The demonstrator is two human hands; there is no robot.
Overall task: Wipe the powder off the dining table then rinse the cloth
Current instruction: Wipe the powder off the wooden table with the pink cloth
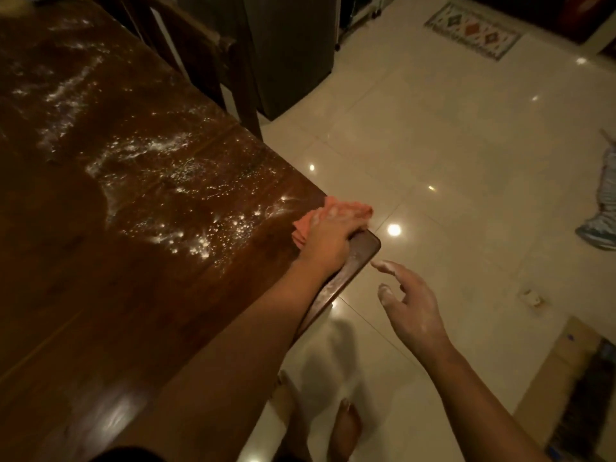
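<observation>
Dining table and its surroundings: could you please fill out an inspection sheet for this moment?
Surface: dark wooden dining table, glossy, much of it dusted white.
Job's things: powder streaked from the far end to the near corner; pink cloth at the table edge.
Clutter: nothing seen on the table.
Hands: left hand presses the cloth at the edge; right hand open, empty, powder-dusted, off the table over the floor.
Cables: nothing seen.
Surroundings: glossy tiled floor, patterned rug, chair, cardboard box.

Left hand [328,236] on pink cloth [301,228]
</observation>
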